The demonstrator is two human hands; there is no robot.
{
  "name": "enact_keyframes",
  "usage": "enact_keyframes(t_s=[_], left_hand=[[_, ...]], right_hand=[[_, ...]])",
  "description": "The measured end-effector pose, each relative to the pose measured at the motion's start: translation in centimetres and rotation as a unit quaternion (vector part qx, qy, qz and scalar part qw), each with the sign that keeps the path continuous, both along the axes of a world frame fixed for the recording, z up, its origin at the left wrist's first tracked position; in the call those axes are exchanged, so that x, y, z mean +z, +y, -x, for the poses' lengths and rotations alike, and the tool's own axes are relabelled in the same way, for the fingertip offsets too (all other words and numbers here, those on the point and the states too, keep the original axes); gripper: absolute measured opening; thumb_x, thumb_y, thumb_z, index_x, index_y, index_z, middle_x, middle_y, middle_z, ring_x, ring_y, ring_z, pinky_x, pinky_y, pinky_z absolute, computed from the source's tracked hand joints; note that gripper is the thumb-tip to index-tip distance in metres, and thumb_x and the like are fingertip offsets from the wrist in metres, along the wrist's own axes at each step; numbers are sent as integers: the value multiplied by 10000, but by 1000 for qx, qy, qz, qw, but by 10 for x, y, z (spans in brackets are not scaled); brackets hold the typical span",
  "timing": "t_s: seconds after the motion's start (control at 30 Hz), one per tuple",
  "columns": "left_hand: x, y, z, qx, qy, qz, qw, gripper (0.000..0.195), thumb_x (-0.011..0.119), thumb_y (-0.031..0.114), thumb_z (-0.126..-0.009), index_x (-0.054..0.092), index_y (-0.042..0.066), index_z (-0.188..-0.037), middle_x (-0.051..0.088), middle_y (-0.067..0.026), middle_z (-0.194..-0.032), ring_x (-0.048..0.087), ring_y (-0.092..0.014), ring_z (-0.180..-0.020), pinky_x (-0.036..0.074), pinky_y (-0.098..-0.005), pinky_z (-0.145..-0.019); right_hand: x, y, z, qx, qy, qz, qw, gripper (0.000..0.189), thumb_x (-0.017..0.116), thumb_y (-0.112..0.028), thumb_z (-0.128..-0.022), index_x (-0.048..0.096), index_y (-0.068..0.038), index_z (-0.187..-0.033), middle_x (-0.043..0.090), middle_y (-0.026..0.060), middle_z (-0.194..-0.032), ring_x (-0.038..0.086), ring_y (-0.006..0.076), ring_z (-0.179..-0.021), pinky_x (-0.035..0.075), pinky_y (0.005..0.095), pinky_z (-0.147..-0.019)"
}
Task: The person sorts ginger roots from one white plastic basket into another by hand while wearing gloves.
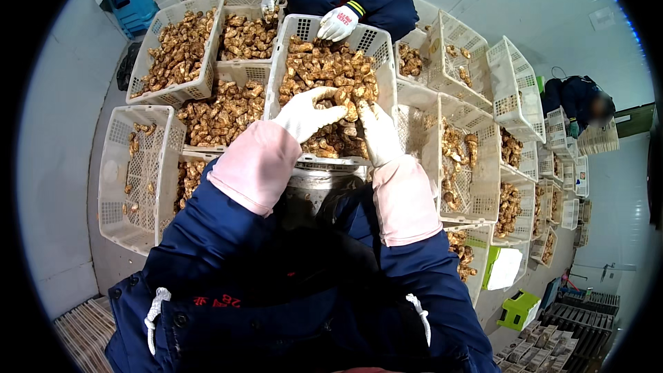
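Note:
My left hand [312, 114], in a white glove, has its thumb and fingers around a brown and cream mushroom [350, 111] above the middle crate. My right hand [379, 132], also gloved in white, is just right of it, its fingertips close to another mushroom; whether it grips one I cannot tell. Below both hands lies a heap of mushrooms [331, 70] in a white perforated plastic crate [386, 44]. At the far edge of that crate rests a co-worker's gloved hand [337, 23]; the co-worker's other hand [270, 2] is at mushrooms in the crate behind.
Filled crates of mushrooms [178, 52] stand at the left, near a crate with a few pieces [137, 181]. More crates [469, 166] stand to the right, some stacked. A green plastic stool [518, 311] is at lower right. Another person [580, 98] bends over crates far right.

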State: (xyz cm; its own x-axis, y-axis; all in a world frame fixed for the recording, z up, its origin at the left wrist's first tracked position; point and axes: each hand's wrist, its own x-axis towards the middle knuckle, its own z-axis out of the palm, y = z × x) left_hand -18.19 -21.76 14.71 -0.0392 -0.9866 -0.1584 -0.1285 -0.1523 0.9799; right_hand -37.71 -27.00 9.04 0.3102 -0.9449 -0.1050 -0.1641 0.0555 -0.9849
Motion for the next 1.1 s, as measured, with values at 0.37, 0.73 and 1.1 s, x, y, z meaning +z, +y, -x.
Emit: enact_keyframes(t_s=[0.37,0.73,1.1], left_hand=[[-17,3,3,43,484,-20,874,354,559,89,-951,505,-12,-1286,620,-129,-1179,627,-252,-1056,541,-368,-894],[6,22,-27,32,571,99,815,309,584,70,-928,530,20,-1228,602,-151,-1109,613,-316,-1020,546,-373,-816],[-74,142,-182,255,474,82,839,139,555,57,-937,547,43,-1075,626,-128,-1007,639,-268,-928,567,-406,-838]], right_hand=[[-18,-6,9,2,-115,6,993,364,481,-132,-984,493,2,-1321,589,76,-1248,566,161,-1103,450,292,-944],[12,5,-17,56,-246,-50,966,455,508,-8,-931,432,-4,-1380,558,91,-1287,554,195,-1141,457,322,-964],[11,13,-9,34,-208,-62,976,462,549,-77,-924,450,21,-1365,580,102,-1257,565,181,-1072,443,289,-935]])
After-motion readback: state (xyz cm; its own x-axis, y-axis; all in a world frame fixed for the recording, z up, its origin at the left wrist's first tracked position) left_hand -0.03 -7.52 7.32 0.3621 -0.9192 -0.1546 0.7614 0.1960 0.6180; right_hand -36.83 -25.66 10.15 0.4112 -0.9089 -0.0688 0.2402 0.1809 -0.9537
